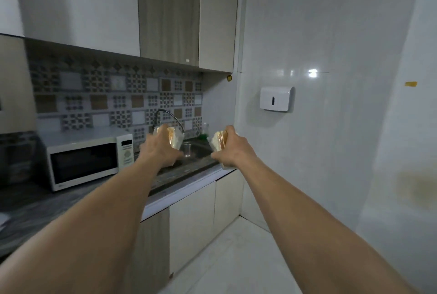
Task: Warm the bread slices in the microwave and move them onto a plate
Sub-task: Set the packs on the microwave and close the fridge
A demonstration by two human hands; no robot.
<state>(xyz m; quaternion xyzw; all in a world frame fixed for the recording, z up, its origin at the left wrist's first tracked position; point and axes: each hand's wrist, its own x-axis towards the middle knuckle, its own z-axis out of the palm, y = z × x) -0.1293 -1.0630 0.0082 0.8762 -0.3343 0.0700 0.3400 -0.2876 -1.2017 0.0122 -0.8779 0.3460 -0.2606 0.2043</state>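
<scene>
White glossy wall tiles (pixel 307 33) and pale cupboards (pixel 82 5) enclosed a dark, stone-patterned table (pixel 28 218), with a steel sink (pixel 197 150) set into it under a thin curved tap (pixel 165 110).

Your left hand (pixel 160 150) gripped bread slices (pixel 169 136), and your right hand (pixel 234 149) gripped a second bundle (pixel 218 140). Both were held in the air above the sink end of the table, apart from each other. Each bundle appeared soft and pale with a tan crust, under a thin clear film, though blur limits certainty.

The white, box-shaped microwave (pixel 87 163) stood on the table to the left, its dark glass door closed. No plate was in view.

Recommendation: you should free one hand to open that door. Hold the slices lightly so they do not crush, and strip any film before heating.
</scene>
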